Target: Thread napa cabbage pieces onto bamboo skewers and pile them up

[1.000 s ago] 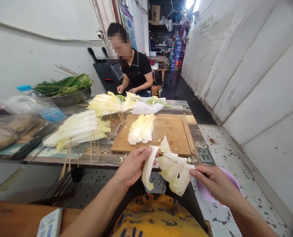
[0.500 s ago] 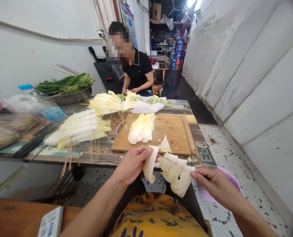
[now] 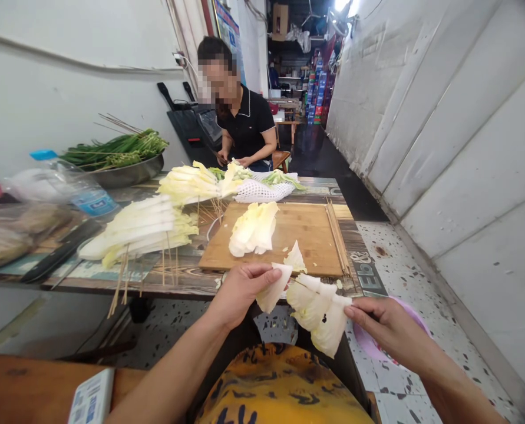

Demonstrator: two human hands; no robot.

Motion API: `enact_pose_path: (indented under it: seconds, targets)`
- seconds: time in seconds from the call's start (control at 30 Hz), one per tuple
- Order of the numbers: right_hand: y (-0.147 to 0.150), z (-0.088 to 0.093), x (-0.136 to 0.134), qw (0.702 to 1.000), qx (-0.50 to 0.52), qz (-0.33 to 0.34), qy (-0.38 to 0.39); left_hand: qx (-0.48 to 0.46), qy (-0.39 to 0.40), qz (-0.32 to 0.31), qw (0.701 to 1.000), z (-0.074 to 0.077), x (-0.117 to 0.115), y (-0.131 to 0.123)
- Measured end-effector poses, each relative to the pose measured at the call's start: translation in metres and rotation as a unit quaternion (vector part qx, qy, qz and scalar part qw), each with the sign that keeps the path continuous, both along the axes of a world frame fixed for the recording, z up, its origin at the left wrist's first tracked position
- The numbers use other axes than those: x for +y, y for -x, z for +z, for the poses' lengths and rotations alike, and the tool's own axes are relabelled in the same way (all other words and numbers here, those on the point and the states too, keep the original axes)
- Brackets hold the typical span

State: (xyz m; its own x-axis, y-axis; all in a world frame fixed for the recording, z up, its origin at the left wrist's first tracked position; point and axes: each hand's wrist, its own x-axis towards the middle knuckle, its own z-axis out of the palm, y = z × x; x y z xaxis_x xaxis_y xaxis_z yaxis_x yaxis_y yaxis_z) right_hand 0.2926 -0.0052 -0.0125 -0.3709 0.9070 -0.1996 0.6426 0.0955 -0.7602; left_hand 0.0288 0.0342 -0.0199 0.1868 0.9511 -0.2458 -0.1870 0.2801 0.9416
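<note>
My left hand (image 3: pixel 243 294) is closed, its thumb and fingers pinching a pale cabbage leaf piece (image 3: pixel 273 292). Close by on the right, several overlapping cabbage leaves (image 3: pixel 315 309) are threaded on a thin skewer, whose bare end points at that piece. My right hand (image 3: pixel 379 318) pinches the right end of this cabbage skewer; the leaves and fingers hide most of the stick. Both hands are in front of the table's near edge. On the wooden cutting board (image 3: pixel 306 229) lie a stack of cabbage pieces (image 3: pixel 253 229) and a loose scrap (image 3: pixel 294 258).
Bare skewers (image 3: pixel 338 238) line the board's right side. Skewered cabbage (image 3: pixel 134 229) lies left, sticks overhanging the edge, near a knife (image 3: pixel 54 253) and a water bottle (image 3: pixel 89 197). Greens fill a metal bowl (image 3: pixel 129 172). A person (image 3: pixel 247 123) sits across the table. A purple basin (image 3: pixel 372 344) is below right.
The leaf piece in my left hand has turned and shifted slightly up and right, toward the skewer's end. My right hand holds the threaded leaves almost where they were.
</note>
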Motion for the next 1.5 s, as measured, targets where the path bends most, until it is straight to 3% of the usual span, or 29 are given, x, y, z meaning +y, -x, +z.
enact_pose_path:
  seconds: [0.37,0.57,0.77,0.9,1.13,1.5]
  targets:
    - [-0.001,-0.002,0.007,0.995,0.084,-0.027,0.048,-0.029,0.031,-0.066,0.997,-0.007,0.007,-0.002]
    - [-0.008,-0.008,0.007,0.992,0.092,-0.026,0.079,-0.01,0.013,-0.042,0.999,-0.008,-0.002,0.001]
    - [-0.01,-0.004,0.004,0.992,0.099,-0.015,0.078,-0.058,-0.004,-0.03,0.998,-0.002,-0.007,-0.004]
    - [-0.009,0.001,0.0,0.994,0.088,-0.03,0.059,-0.089,0.024,0.004,0.996,0.0,-0.007,-0.005]
    - [-0.007,0.003,-0.001,0.996,0.075,-0.017,0.039,-0.21,0.135,-0.009,0.968,-0.005,-0.004,-0.005]
    - [-0.004,0.006,0.001,0.995,0.088,-0.024,0.044,-0.199,0.127,-0.015,0.971,-0.004,-0.003,-0.007]
